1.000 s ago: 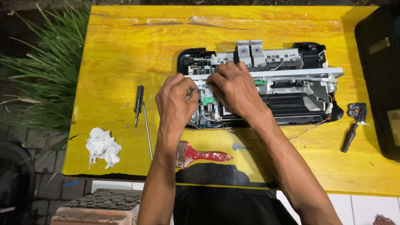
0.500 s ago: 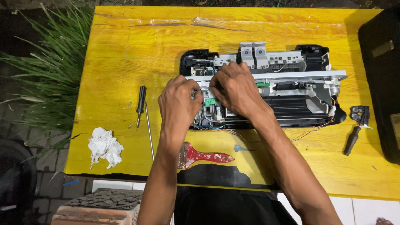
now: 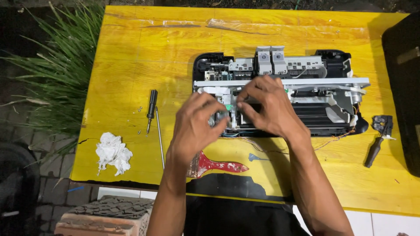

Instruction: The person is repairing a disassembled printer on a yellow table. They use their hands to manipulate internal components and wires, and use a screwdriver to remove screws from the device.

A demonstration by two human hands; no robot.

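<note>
Both hands work on an opened printer (image 3: 306, 87) with its cover off, lying on a yellow table (image 3: 144, 57), toward the far right of the tabletop. Left hand (image 3: 197, 124) sits at the printer's near left edge, fingers curled inward, tips pressed at a small grey part by a green bit; whether it actually pinches that part is hard to make out, the hand is blurred. Right hand (image 3: 267, 105) lies on top of the printer's middle, fingers bent and close together, knuckles up; fingertips are hidden behind the hand, so cannot tell what it grips. Much of the printer's left inside is covered by both hands. A long grey bar runs across the printer, two grey blocks stand behind it. Thin wires trail from the near edge onto the table.

Left of the printer: black-handled screwdriver (image 3: 151, 107), a thin metal rod (image 3: 159, 135) just beside it, tiny screws nearby, too small to count. Crumpled white rag (image 3: 113, 152) near the left front corner. Red-handled paintbrush (image 3: 216, 166), bristle end hidden under the left forearm. Black pliers (image 3: 378, 137) right of the printer. A dark case (image 3: 404, 83) cut off at the right edge. Grassy plant (image 3: 57, 74) left of the table
</note>
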